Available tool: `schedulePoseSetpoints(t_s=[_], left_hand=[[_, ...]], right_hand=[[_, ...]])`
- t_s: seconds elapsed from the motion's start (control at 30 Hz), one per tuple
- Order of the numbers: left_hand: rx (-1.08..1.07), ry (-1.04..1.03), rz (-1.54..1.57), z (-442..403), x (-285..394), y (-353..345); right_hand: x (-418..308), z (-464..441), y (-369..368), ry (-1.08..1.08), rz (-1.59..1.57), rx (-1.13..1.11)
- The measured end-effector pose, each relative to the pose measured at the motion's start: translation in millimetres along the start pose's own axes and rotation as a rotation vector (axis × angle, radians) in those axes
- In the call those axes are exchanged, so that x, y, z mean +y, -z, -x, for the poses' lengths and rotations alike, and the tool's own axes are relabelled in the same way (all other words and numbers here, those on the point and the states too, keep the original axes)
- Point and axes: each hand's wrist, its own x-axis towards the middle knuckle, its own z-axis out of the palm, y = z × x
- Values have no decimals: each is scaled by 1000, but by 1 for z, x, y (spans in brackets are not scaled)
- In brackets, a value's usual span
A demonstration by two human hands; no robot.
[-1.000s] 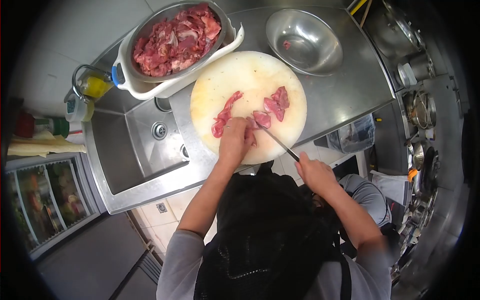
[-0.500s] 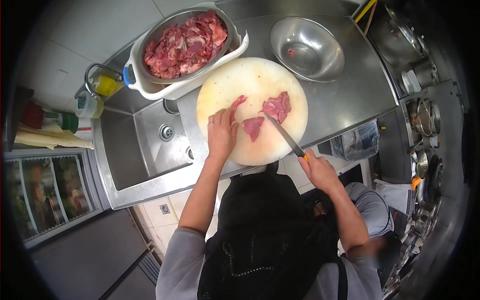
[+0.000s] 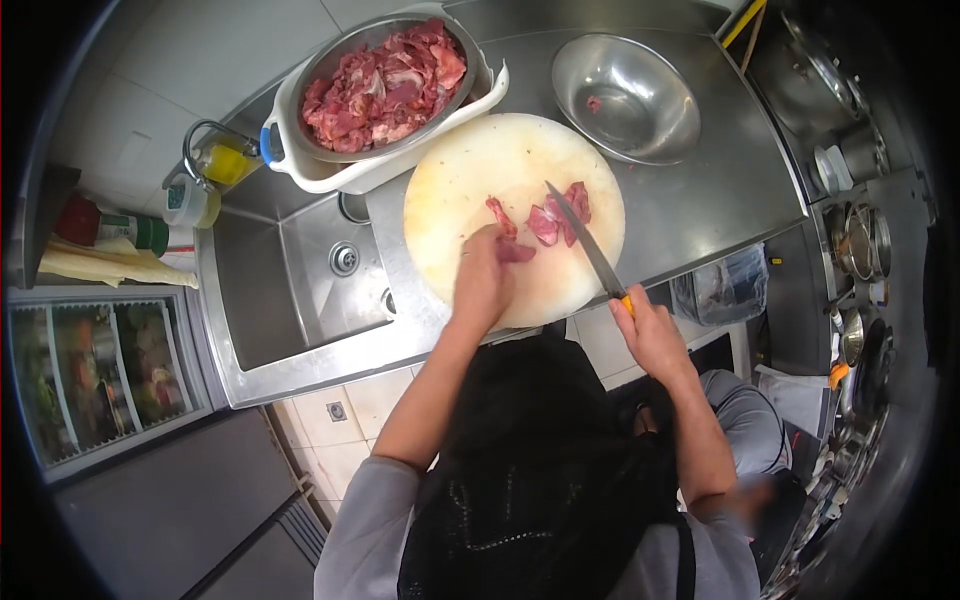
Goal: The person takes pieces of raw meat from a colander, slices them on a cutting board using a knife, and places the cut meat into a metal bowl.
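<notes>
On a round white cutting board lie pieces of raw red meat. My left hand is closed on a small piece of meat at the board's middle, its fingertips partly hidden and a little blurred. Just beyond those fingers is a thin strip of meat. In my right hand is a knife with a yellow and black handle. Its blade points away from me and passes over a larger piece of meat; I cannot tell whether it touches. Another cut piece sits left of the blade.
A steel bowl heaped with raw meat rests in a white plastic tub behind the board. Right of it stands a steel bowl with one scrap inside. A sink lies left. Another person's grey-clad leg is at the lower right.
My left hand has moved right, from beside the thin strip onto the small piece of meat. The knife has swung so its blade lies farther over the larger meat. The view has shifted slightly.
</notes>
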Motion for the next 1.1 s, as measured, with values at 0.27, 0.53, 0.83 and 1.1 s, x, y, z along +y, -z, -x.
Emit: schedulePoseSetpoints(t_s=[0.27,0.53,0.83,1.1], left_hand=[[-14,6,-81,6,18,32],[-151,111,165,-40,22,18],[-203,394,-144,-18,-9,37],[-395,-151,-37,-69,-30,34]], right_hand=[[1,3,7,7,-101,22],[-1,0,2,18,-110,12],[6,7,3,-31,-121,100],[-2,0,2,40,-99,111]])
